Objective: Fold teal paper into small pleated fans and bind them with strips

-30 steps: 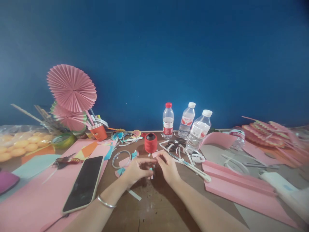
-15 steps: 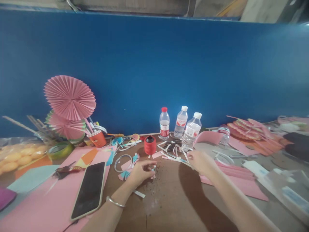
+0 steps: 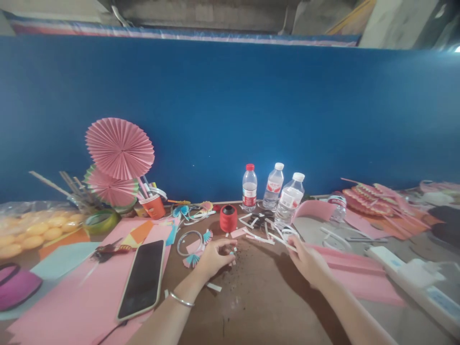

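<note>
Low over the brown table (image 3: 266, 292), my left hand (image 3: 213, 261) is curled, thumb toward the fingers, with small white and teal paper scraps (image 3: 234, 251) at the fingertips. Its wrist wears a silver bangle. To the right, my right hand (image 3: 307, 262) pinches the near end of a white strip (image 3: 285, 241) that lies among other strips. A red spool of thread (image 3: 228, 219) stands upright beyond my left hand. Small teal paper fans (image 3: 192, 260) and a clear ring (image 3: 179, 247) lie left of that hand. Dark crumbs dot the tabletop between both hands.
Three plastic bottles (image 3: 249, 187) stand at the back before a blue wall (image 3: 223, 105). A phone (image 3: 142, 280) lies on pink paper at left, near an orange cup (image 3: 154, 207) and large pink fans (image 3: 120, 148). Folded pink paper (image 3: 355, 270) and a power strip (image 3: 406, 275) are at right.
My right hand has moved nearer and slightly down, and its fingers now pinch the end of a white strip. The left hand keeps about the same pose. The view has shifted slightly.
</note>
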`<state>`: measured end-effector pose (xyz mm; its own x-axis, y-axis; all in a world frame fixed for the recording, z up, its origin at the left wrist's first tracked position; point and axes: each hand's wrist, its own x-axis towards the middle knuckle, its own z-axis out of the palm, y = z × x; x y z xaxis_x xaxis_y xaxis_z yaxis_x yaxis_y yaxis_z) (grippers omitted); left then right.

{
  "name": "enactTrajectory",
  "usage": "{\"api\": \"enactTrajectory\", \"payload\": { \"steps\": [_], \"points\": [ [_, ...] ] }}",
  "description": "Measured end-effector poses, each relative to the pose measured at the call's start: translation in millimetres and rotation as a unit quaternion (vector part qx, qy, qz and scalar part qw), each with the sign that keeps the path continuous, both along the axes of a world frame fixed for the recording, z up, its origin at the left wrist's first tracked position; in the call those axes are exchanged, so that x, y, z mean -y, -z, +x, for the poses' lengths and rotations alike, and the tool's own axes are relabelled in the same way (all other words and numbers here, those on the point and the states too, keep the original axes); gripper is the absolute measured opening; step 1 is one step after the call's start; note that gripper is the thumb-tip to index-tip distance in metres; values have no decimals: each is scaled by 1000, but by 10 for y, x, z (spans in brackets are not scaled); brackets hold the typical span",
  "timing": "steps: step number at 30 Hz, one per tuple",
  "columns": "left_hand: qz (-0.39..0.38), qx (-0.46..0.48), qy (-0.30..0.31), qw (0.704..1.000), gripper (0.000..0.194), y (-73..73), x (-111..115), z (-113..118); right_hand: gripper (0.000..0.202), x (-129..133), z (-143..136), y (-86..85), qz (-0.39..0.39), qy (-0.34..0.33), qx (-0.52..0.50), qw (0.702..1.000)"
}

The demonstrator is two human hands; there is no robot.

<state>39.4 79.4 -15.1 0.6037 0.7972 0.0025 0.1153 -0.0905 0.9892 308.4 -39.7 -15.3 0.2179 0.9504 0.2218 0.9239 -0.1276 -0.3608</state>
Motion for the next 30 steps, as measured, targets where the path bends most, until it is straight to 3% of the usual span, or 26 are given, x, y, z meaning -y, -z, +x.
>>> {"api": "enactTrajectory", "payload": {
  "steps": [4,7,14,24,30],
  "points": [
    [1,5,-7,1000,37,10,-26,6,32,58,-120,-48,64,-133,-80,986],
    [6,3,-6,1000,36,20,-44,1,34,52,-234,-68,57,-182,-85,978],
    [3,-9,9,1000,38,36,-37,-2,36,3,-309,22,41,-185,-76,979],
    [-2,-9,21,1000,38,48,-27,3,32,-12,-378,-18,51,-175,-90,979],
    [-1,-10,22,1000,37,66,-38,3,37,-15,-356,58,39,-191,-15,981]
  ]
}}
